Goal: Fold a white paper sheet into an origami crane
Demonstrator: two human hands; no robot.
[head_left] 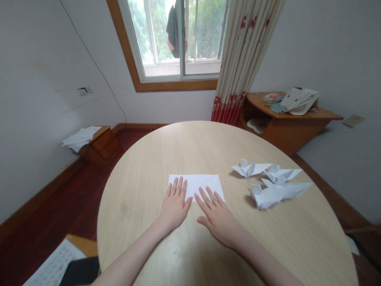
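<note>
A white sheet of paper (199, 180), wider than it is deep, lies flat on the round wooden table (143, 171). My left hand (175, 204) rests on its left part, fingers stretched forward and thumb out to the side. On the lower right part of the paper lie the fingers of my right hand (216, 216), spread and flat, with the thumb off the near edge. Neither hand grips anything. To the right of the paper stand several folded paper birds (276, 194), close together with pointed wings and tails.
A wooden cabinet (285, 131) with a cloth bag (300, 101) stands at the back right. Papers (81, 137) lie on a small drawer unit (104, 145) at the left. Near the table's lower left are a printed sheet (56, 264) and a black item (80, 272).
</note>
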